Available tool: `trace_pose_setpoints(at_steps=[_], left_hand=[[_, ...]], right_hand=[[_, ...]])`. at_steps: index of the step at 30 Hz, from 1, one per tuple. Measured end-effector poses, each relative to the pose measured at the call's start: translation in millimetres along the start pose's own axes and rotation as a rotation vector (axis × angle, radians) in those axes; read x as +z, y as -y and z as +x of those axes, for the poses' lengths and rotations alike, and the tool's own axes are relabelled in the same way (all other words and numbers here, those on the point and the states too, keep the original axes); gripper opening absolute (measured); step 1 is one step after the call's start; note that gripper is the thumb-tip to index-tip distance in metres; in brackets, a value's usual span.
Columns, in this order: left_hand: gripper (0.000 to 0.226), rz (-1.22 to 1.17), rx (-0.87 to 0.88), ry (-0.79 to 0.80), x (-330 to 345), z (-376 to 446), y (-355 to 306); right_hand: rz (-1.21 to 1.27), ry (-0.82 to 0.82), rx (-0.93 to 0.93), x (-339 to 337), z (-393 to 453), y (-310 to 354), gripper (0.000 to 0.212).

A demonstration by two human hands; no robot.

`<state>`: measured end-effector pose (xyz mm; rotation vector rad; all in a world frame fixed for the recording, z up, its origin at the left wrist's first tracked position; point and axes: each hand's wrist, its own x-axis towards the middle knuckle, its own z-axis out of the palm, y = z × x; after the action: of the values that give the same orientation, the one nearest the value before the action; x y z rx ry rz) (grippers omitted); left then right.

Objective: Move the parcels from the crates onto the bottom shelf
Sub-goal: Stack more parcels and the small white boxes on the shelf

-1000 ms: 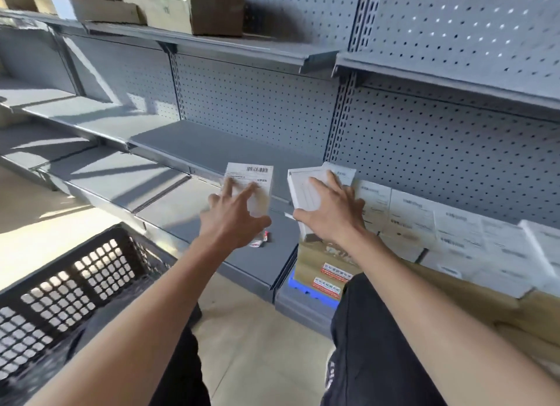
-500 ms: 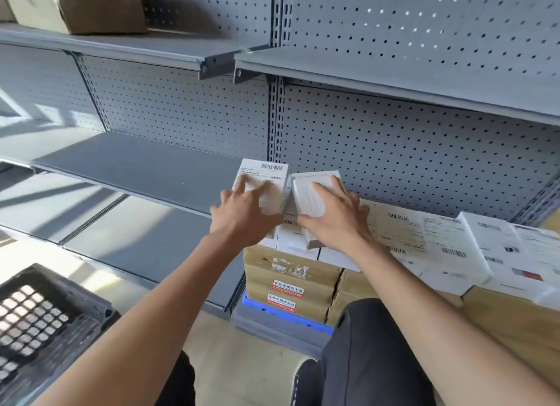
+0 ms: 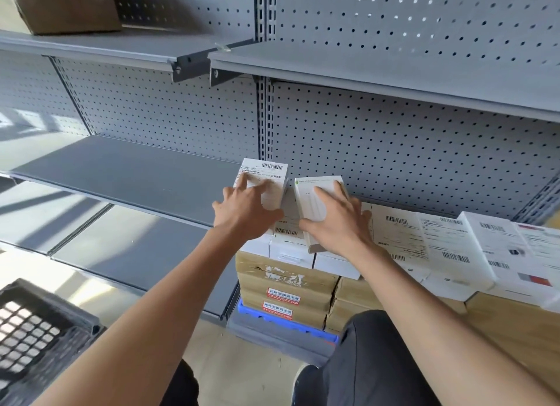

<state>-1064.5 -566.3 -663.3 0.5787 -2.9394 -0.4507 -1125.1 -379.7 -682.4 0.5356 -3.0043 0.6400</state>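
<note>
While two white parcels were held above the stacked boxes (image 3: 281, 287), the labelled parcel (image 3: 264, 183) was gripped by the left hand (image 3: 244, 213), fingers spread, the plain parcel (image 3: 315, 207) by the right hand (image 3: 338, 223), fingers spread, black crate (image 3: 36, 336) left of the boxes.

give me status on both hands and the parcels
Left hand grips labelled white parcel. Right hand grips plain white parcel. Both over the stacked parcels; nothing blocking.
</note>
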Motion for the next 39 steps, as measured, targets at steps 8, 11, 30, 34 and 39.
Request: trace_pose_setpoints(at_steps=[8,11,30,34,39], left_hand=[[0.072,-0.002,-0.002,0.006,1,8,1],[0.064,-0.004,-0.009,0.021,0,12,3],[0.058,-0.012,0.034,-0.03,9,19,5],[0.058,-0.016,0.048,-0.026,8,16,3],[0.055,0.002,0.044,-0.029,10,18,4]], right_hand=[[-0.041,0.028,-0.022,3,10,12,0.092],[-0.052,0.021,-0.007,4,15,14,0.09],[-0.048,0.01,0.048,19,27,21,0.083],[-0.039,0.014,0.056,19,27,20,0.082],[-0.017,0.014,0.061,13,23,18,0.082]])
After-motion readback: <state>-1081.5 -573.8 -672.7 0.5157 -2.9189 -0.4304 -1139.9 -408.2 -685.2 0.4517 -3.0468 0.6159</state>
